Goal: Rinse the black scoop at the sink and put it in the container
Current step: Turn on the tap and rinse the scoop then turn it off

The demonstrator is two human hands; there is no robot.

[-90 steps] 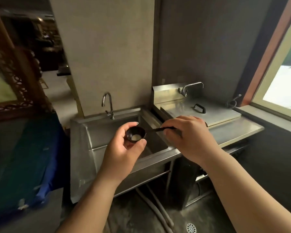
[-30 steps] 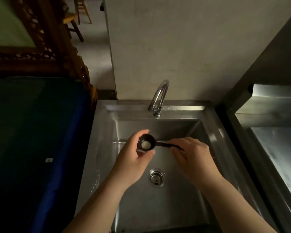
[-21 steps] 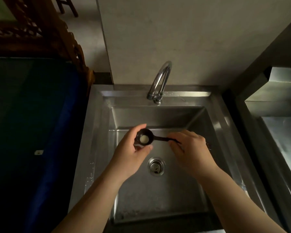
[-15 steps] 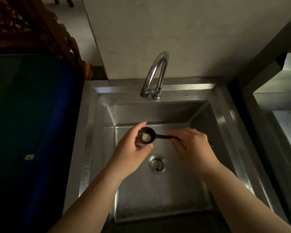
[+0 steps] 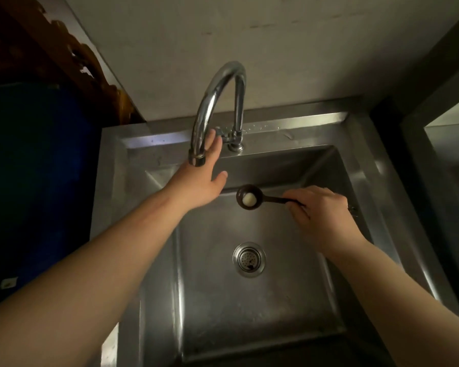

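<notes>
A dim kitchen corner: a pale wall fills the top of the frame and a stainless steel sink (image 5: 249, 308) takes up the centre and bottom, with its strainer drain (image 5: 249, 259) in the middle of the basin. A curved chrome faucet (image 5: 217, 102) rises from the back rim, its spout mouth pointing down toward the upper left of the basin. No water is running.

The right hand (image 5: 321, 215), at centre right, pinches the handle of the black scoop (image 5: 249, 200) with its fingers closed around it. The scoop is held level above the basin, bowl up, to the right of the spout mouth and not under it. A small whitish lump sits in the bowl; what it is I cannot tell.

The left hand (image 5: 199, 178) reaches toward the upper centre, empty, fingers spread and extended behind the spout toward the small tap lever (image 5: 223, 133) at the faucet base. Whether the fingertips touch the lever is hidden by the spout.

My reading is that the water is about to be turned on, so rinsing has not begun. The risks follow from that: as held, the stream would fall to the left of the bowl and miss it. A hard flow into the shallow bowl could splash out over the rim. The light pinch on a thin handle could slip once wet, dropping the scoop into the basin. The container is not in view.
</notes>
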